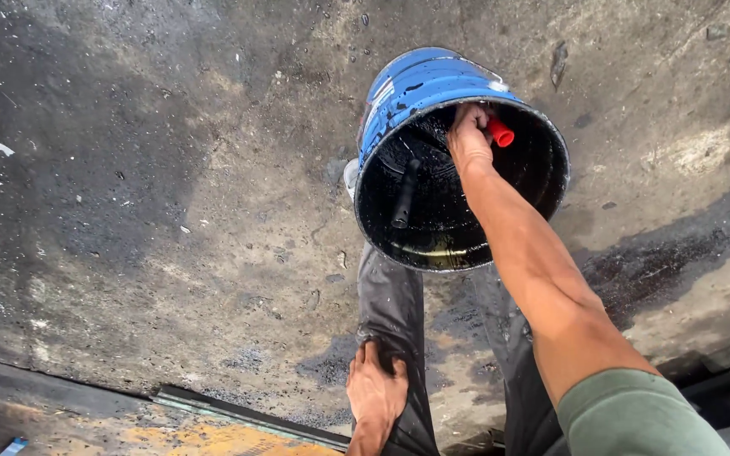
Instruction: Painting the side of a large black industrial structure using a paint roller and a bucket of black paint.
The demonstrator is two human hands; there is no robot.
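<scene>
— Our right hand (470,135) is clenched around a red handle (500,133) at the far rim of the blue bucket (420,89), is it not?

— Yes, and our arm reaches out to it from the near right. The bucket hangs tilted toward us above the stained concrete floor (171,211), right of the middle, far from us.

— How do we find the bucket?

— Blue outside with black drips and a white patch; inside it is coated in glossy black oil. A black stick (405,194) leans within, on its left side.

— And our left hand (375,393)?

— It lies flat, fingers spread, on our grey trouser leg (394,295), near us, holding nothing.
</scene>
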